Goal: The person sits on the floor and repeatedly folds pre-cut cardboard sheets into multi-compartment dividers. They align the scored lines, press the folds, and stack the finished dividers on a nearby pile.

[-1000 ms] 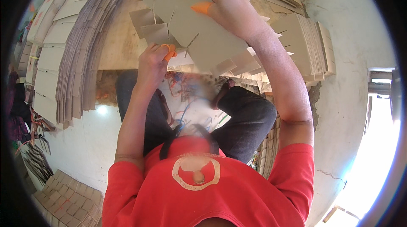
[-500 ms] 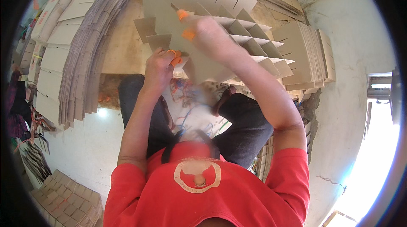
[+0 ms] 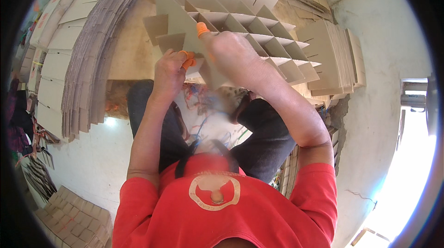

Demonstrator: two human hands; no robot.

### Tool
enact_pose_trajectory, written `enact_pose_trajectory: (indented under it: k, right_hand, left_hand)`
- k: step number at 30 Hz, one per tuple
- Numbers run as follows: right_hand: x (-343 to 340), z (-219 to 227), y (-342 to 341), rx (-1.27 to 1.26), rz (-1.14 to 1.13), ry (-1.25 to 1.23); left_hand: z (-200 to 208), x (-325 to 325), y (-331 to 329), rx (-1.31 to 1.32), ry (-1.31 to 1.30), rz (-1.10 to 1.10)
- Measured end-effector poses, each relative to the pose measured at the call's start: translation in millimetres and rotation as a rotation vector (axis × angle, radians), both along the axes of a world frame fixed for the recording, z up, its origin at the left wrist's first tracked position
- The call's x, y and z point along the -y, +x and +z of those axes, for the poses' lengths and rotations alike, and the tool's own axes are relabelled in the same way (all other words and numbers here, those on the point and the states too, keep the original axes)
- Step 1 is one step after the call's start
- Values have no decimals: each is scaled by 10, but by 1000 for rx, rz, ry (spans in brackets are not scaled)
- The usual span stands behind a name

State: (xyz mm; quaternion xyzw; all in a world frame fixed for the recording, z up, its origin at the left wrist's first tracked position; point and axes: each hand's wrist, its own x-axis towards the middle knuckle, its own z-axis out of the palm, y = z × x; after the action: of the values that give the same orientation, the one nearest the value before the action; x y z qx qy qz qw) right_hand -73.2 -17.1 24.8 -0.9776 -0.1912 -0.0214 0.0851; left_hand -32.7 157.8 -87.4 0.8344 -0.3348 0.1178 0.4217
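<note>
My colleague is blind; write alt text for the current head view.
The hands of a person in a red shirt work at a cardboard divider grid: left hand at its near-left edge, right hand over its near part. Orange finger covers show on both hands; cardboard stacks stand to left and right.

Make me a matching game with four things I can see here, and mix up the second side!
Things:
1. Shirt
2. Finger cover on the right hand
3. Trousers
4. Cardboard grid

Clues:
A. Dark, covering bent legs
B. Pieces crossed to make little cells
C. Mostly red, with a pale round picture on the front
D. Bright orange

Right pairs: 1-C, 2-D, 3-A, 4-B
</note>
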Motion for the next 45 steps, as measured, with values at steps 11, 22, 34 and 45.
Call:
enact_pose_trajectory:
  k: [11, 22, 34, 45]
  right_hand:
    - [-119, -134, -92, -124, -19, -90]
    - [551, -430, 217, 62, -360, 283]
    - [1231, -602, 210, -108, -380, 177]
    - [745, -741, -107, -163, -208, 82]
  left_hand:
    - [110, -51, -34, 16, 19, -30]
    - [106, -51, -44, 118, 4, 0]
    - [87, 343, 649, 177, 260, -186]
    - [142, 480, 689, 387, 194, -268]
